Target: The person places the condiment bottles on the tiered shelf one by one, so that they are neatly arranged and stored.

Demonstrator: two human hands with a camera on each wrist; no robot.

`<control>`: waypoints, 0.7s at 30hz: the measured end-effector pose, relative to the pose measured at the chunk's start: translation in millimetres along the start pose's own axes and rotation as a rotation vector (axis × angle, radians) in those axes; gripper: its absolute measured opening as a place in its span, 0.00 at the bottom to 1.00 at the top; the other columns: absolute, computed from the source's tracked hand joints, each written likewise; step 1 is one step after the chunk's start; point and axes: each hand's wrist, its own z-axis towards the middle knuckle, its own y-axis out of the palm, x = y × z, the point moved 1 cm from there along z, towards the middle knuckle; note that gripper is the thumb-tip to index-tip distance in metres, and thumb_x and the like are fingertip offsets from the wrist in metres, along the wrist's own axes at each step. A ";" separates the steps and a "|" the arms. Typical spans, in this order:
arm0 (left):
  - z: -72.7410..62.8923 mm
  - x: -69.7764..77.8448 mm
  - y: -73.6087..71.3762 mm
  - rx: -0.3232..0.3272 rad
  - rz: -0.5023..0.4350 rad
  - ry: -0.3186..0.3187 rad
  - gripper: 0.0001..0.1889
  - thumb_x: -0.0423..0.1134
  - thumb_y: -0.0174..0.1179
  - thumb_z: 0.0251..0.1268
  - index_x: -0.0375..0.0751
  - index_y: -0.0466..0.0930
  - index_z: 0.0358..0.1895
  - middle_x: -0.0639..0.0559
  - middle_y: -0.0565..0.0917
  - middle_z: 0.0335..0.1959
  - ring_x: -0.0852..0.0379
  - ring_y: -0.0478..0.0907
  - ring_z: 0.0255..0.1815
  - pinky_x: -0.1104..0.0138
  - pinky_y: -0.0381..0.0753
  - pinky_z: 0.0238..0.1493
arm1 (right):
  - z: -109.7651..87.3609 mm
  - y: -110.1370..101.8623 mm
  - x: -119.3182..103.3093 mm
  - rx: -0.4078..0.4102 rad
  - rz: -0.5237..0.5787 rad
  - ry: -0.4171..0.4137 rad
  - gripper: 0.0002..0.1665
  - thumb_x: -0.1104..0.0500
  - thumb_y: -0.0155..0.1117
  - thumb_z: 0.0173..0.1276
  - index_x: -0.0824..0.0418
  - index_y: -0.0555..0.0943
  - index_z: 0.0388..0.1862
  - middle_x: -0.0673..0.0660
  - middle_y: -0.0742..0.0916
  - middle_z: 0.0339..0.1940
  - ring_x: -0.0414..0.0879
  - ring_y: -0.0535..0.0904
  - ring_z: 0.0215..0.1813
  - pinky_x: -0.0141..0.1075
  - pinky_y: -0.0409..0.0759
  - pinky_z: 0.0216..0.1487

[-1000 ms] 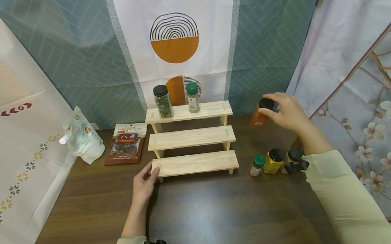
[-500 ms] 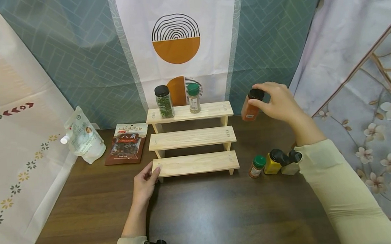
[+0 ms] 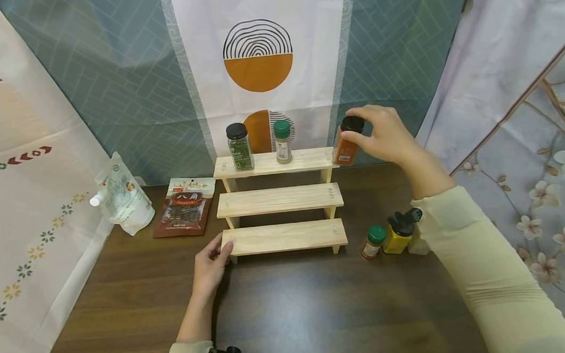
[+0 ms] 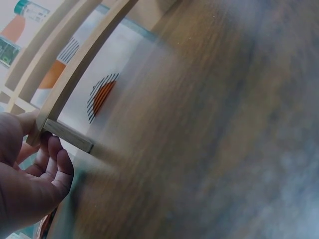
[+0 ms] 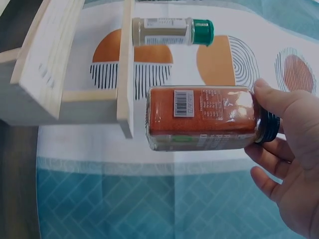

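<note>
A three-step wooden rack [image 3: 280, 199] stands on the table. My left hand [image 3: 208, 265] grips the left end of its lowest step, thumb on top and fingers below, as the left wrist view also shows. By its black cap, my right hand [image 3: 387, 133] holds a spice jar of red powder [image 5: 204, 112] beside the right end of the top step. In the right wrist view a small gap shows between the jar's base and the step. On the top step stand a black-capped jar of green flakes [image 3: 240, 149] and a green-capped spice bottle [image 3: 283, 144].
Right of the rack stand a green-capped bottle [image 3: 374, 241] and a yellow jar [image 3: 396, 239] with a black cap. Another jar [image 3: 417, 244] is mostly hidden by the right sleeve. At left are a brown spice packet [image 3: 184, 208] and a white spouted pouch [image 3: 124, 198].
My right hand has carried the red powder jar leftward and slightly up to the right end of the top step. The left hand has kept its hold on the rack.
</note>
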 end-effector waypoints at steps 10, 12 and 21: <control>0.8 -1.5 0.5 0.003 0.008 0.008 0.27 0.41 0.66 0.71 0.35 0.75 0.69 0.45 0.78 0.33 0.62 0.75 0.29 0.72 0.78 0.32 | 23.3 14.1 -12.8 -0.044 0.022 0.048 0.31 0.52 0.70 0.71 0.68 0.77 0.66 0.67 0.83 0.59 0.64 0.76 0.62 0.58 0.72 0.64; 1.1 -1.9 0.5 0.002 0.006 0.012 0.27 0.42 0.66 0.71 0.35 0.75 0.68 0.44 0.78 0.34 0.62 0.75 0.29 0.73 0.78 0.32 | 27.6 17.9 -14.9 -0.053 0.025 0.047 0.31 0.51 0.70 0.71 0.68 0.77 0.66 0.67 0.83 0.60 0.64 0.75 0.63 0.57 0.71 0.65; 0.7 -2.5 -0.4 0.002 -0.004 0.007 0.27 0.41 0.66 0.70 0.35 0.75 0.68 0.46 0.77 0.33 0.61 0.74 0.29 0.72 0.78 0.31 | 42.5 38.7 -20.0 -0.108 0.059 0.032 0.31 0.51 0.69 0.72 0.67 0.77 0.66 0.65 0.83 0.58 0.60 0.78 0.59 0.53 0.74 0.62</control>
